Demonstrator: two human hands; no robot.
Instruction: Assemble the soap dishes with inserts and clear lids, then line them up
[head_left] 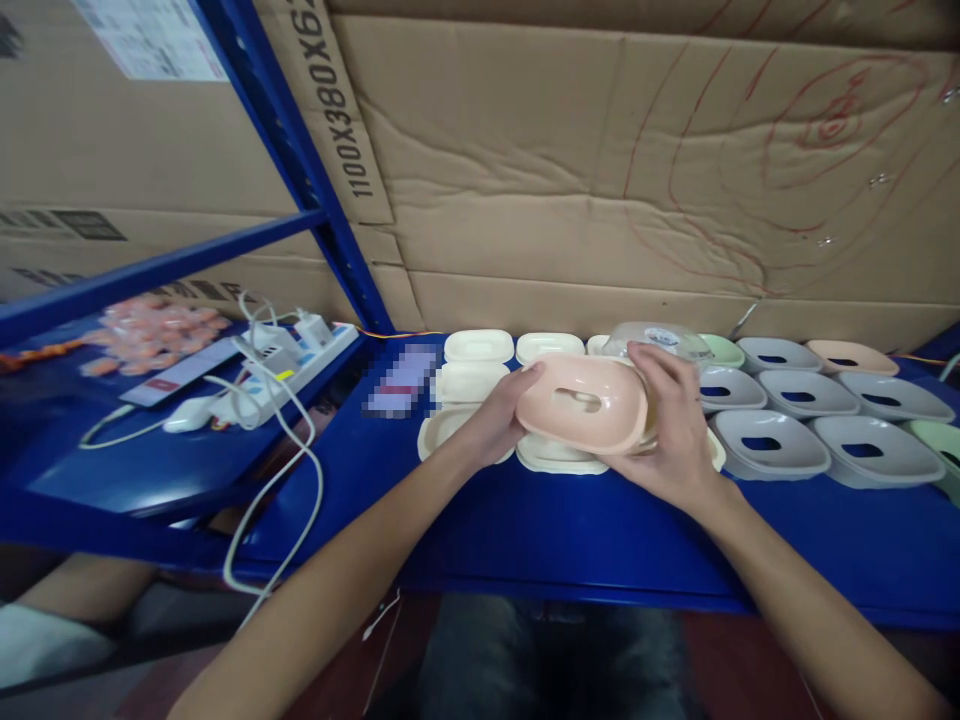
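Observation:
Both of my hands hold a peach plastic tissue box shell or dish with a slot in its base [570, 425] above the blue shelf. My left hand [491, 420] pinches its left rim, thumb on top. My right hand [667, 425] is wrapped round its right side, and a cream edge shows between the palm and the peach piece. A clear plastic cover with a round sticker [686, 343] appears just behind my right fingers; whether they touch it I cannot tell. Beneath and behind the held piece sit several cream shallow pieces [478, 347], partly hidden.
Grey slotted shells [769, 440], with some peach and green ones, stand in rows at right. Left of the blue post lie a power strip [330, 345], white cables, a phone [184, 370] and bagged orange pieces [154, 335]. Cardboard [525, 150] stands behind. Someone's arm [82, 595] shows lower left.

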